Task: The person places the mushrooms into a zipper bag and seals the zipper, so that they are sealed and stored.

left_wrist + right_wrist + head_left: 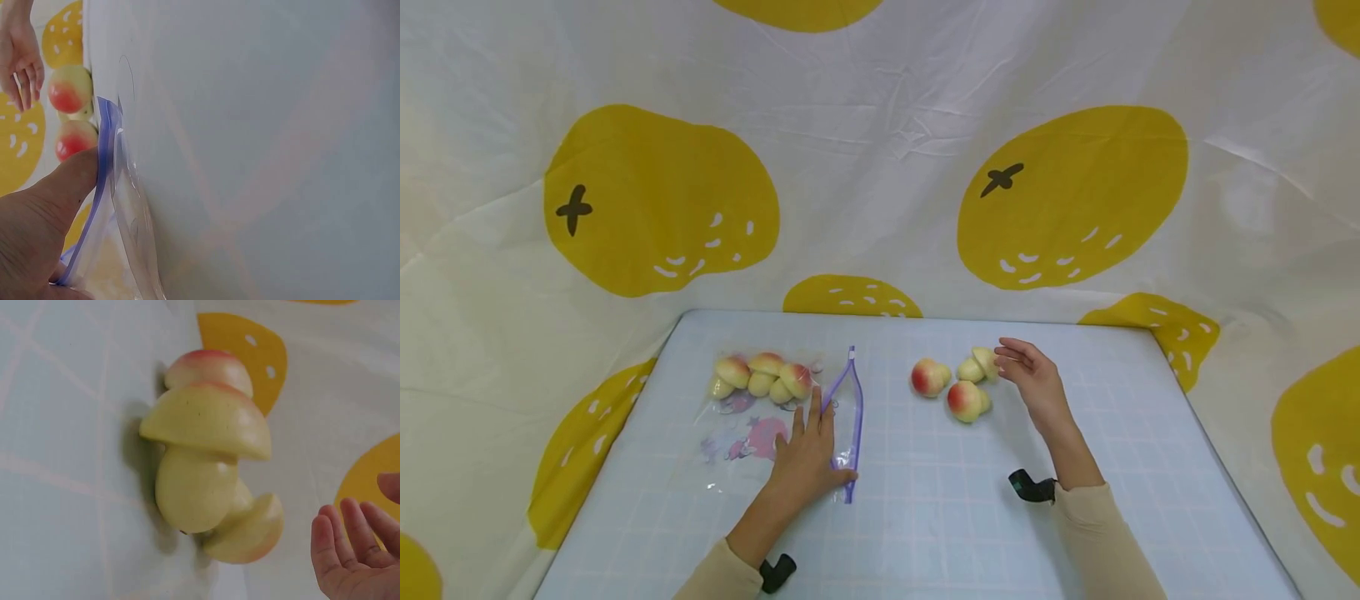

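Note:
A clear zip bag (737,467) with a purple zip strip (858,417) and pink cartoon prints lies on the left of the table. Inside it, near the far side, are three toy mushrooms (760,382) with yellow caps blushed red. Fingers spread, my left hand (805,458) rests at the bag's mouth, its thumb against the purple strip (106,137), which stands parted. To the right of the bag lie three more toy mushrooms (964,402). Just beside the far one, my right hand (1033,383) hovers with relaxed fingers and nothing in them; the right wrist view has these mushrooms (200,425) close up.
The table (925,517) wears a pale blue checked cover. Behind and around it hangs a white cloth (880,192) printed with large yellow fruit. Black wrist-camera mounts (1032,487) sit at both wrists.

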`<state>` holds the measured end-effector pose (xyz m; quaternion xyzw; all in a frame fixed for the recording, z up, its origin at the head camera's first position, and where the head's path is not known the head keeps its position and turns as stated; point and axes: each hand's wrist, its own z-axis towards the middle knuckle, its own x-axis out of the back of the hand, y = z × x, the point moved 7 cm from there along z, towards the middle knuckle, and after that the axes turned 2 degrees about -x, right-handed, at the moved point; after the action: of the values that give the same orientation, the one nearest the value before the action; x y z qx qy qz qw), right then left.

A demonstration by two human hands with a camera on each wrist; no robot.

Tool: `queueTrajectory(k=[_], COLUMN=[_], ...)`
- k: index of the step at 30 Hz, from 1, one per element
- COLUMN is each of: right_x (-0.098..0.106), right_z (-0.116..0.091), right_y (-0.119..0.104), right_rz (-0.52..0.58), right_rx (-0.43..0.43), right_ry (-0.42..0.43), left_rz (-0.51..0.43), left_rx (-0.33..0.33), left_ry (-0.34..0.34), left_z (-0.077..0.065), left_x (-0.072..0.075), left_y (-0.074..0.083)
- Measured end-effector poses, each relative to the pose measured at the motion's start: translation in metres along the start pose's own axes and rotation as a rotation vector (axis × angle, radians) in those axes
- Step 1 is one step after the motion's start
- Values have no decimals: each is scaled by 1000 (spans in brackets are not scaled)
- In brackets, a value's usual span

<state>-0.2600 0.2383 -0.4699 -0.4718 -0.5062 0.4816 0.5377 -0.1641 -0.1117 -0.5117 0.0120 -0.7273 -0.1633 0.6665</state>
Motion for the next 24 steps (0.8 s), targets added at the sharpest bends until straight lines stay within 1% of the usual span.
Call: queueTrajectory(k=[4, 10, 14, 17, 20, 24], right_x=[9, 14, 12, 9, 7, 6], right_z=[16, 33, 37, 37, 36, 35], right_y=[15, 42, 59, 67, 69, 67], right_rz=[-43, -73, -91, -94, -96, -97], right_rx=[-54, -180, -290, -348, -368, -362], right_ry=[67, 110, 75, 40, 29, 21], left_rz=[1, -11, -25, -30, -30, -31], left_rx=[7, 8, 6, 5, 6, 9], left_ry=[-7, -7, -9, -9, -10, -12], left_z=[0, 0, 0, 1, 1, 1], left_x=[-1, -1, -1, -1, -1, -1], left_y=[-1, -2, -1, -1, -1, -2])
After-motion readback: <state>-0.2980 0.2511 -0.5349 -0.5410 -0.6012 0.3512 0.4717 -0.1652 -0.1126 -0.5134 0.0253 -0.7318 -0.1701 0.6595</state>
